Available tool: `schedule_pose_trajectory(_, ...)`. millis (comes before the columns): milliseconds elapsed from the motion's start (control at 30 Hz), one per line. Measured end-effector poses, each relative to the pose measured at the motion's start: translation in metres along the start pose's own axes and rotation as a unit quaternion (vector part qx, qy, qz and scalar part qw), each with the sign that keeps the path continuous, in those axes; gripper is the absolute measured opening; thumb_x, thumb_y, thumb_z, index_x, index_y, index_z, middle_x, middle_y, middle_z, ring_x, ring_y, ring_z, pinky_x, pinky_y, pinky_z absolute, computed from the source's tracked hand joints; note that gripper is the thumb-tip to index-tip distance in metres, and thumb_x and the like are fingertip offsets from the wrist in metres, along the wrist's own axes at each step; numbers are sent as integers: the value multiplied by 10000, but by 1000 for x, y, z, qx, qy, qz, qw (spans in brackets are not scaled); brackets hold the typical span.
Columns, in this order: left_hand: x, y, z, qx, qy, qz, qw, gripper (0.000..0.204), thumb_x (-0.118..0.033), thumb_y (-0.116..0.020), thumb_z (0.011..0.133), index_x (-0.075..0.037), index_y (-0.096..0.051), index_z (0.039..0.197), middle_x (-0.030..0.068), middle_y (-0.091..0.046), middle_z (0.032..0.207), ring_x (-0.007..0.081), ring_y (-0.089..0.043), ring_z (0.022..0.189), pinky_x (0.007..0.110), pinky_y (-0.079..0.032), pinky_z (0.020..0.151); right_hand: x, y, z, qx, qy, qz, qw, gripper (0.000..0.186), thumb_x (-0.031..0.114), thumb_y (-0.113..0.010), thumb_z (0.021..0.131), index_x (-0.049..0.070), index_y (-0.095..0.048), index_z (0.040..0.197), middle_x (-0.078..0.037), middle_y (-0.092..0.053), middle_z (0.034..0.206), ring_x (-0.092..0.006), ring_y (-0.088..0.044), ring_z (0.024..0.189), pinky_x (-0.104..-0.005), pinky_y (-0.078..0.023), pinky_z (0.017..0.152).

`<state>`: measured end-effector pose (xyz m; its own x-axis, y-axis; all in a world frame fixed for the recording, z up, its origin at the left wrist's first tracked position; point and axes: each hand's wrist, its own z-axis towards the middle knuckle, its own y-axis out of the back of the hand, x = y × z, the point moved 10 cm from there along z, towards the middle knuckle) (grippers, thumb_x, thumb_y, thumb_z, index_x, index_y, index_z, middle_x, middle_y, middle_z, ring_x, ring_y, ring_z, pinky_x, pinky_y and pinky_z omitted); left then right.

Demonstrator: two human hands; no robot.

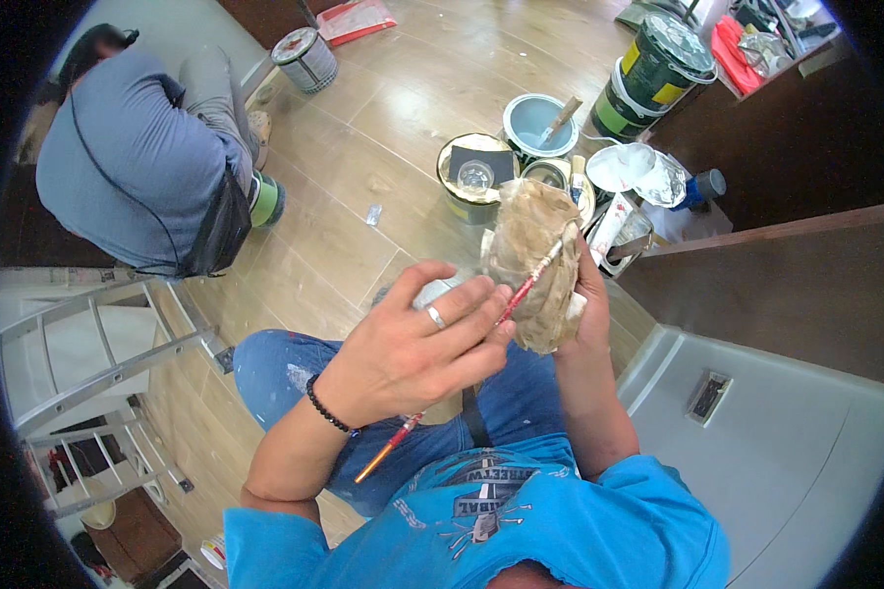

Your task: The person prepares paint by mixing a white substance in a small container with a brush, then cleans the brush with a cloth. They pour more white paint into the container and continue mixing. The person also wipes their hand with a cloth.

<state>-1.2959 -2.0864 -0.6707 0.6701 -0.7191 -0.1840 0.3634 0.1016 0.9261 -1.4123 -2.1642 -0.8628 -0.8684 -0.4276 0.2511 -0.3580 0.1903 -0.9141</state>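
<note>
My left hand (422, 344), a ring on one finger, is closed on a long, thin, red-handled brush (398, 442) spattered with white, which slants up across the middle of the view. Its upper end lies over a crumpled, stained tan wad (530, 260), perhaps cloth or plastic, that my right hand (584, 304) grips from the right side. The left fingertips are beside the wad's lower left edge; whether they touch it I cannot tell.
Paint buckets (661, 64), an open pail (540, 123) with a brush, and foil-covered containers (658, 182) crowd the upper right, beside a dark panel (766, 294). A person (138, 167) crouches upper left, above aluminium ladders (118, 358). A can (304, 64) stands at the back.
</note>
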Motion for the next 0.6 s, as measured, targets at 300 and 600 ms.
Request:
schedule_pose_trajectory(300, 72, -7, -39, -226, 332, -539, 741, 95, -77, -625, 1094, -18, -646, 1166, 226, -797, 1084, 268, -780, 1057, 410, -577, 980, 17, -8, -4, 42, 54, 10, 998, 503, 355, -562, 1159, 32, -556, 1545, -170, -667, 1495, -319, -701, 1307, -487, -576, 1134)
schedule_pose_trajectory(600, 114, -5, -62, -309, 339, -657, 598, 188, -230, -613, 1124, -46, -651, 1132, 233, -808, 1109, 280, -783, 1012, 429, -570, 989, 12, 14, 4, 91, -4, 97, 991, 552, 430, -513, 1154, 49, -562, 1550, -163, -658, 1519, -351, -681, 1337, -525, -551, 1154)
